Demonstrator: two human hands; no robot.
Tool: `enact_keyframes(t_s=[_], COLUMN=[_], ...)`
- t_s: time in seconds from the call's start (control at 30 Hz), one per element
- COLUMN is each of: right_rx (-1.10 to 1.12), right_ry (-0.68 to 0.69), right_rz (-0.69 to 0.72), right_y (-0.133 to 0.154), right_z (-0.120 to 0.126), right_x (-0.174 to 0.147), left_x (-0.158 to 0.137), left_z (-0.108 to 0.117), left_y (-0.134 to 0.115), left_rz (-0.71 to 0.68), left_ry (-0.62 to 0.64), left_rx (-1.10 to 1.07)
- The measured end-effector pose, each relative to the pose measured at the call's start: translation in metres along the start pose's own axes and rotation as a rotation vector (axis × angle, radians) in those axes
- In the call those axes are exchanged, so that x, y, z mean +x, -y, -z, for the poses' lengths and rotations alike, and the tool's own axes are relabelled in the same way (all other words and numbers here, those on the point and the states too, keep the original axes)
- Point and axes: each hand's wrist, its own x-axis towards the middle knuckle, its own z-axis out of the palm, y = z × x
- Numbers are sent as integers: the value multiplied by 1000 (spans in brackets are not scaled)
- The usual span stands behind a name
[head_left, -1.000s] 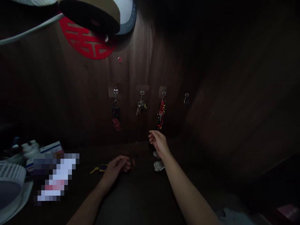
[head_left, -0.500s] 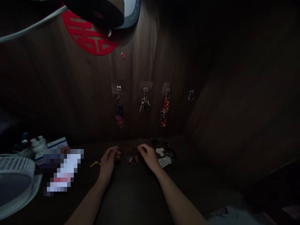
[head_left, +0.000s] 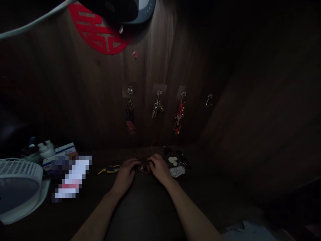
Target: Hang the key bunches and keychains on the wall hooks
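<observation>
Both hands meet over a reddish-brown cord-like strap [head_left: 144,171] with a small pale piece on it, low on the dark tabletop. My left hand [head_left: 126,174] curls its fingers onto the strap's left side. From the right, my right hand [head_left: 159,168] pinches the strap between thumb and fingers. Fingers hide part of it, and the dim light blurs its details. A blue and yellow strap [head_left: 110,169] lies left of my left hand. Close to my right hand are a silver-grey fob with a ring [head_left: 177,171] and a pale three-lobed piece [head_left: 173,160].
Bunches hang from wall hooks: a dark one with a red tag [head_left: 129,120], keys [head_left: 156,109] and a red beaded one [head_left: 179,118]. A bare hook [head_left: 209,100] is further right. A white fan [head_left: 21,190], bottles [head_left: 46,149] and boxes stand left. A dark object [head_left: 184,159] lies right.
My left hand has moved right, from beside the strap onto it, uncovering the blue and yellow strap. My right hand stays at the strap. The view has shifted slightly.
</observation>
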Motion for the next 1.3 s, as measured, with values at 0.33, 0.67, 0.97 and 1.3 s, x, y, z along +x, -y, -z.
enact_keyframes(t_s=[0.33,0.67,0.97,1.3], right_rx=[-109,2,399,588], right_ry=[39,-72,-305,-350], right_rz=[12,-61,-117,-55], right_y=[-1,-8,-14,18], right_z=[1,-1,4,-3], right_x=[1,6,10,5], left_x=[-2,0,1,-3], left_z=[-1,6,9,-6], left_y=[4,-9,-11,-13], left_rz=[-71,23,11,-203], left_ry=[-18,-135,-197,-94], left_rx=[208,160,194,254])
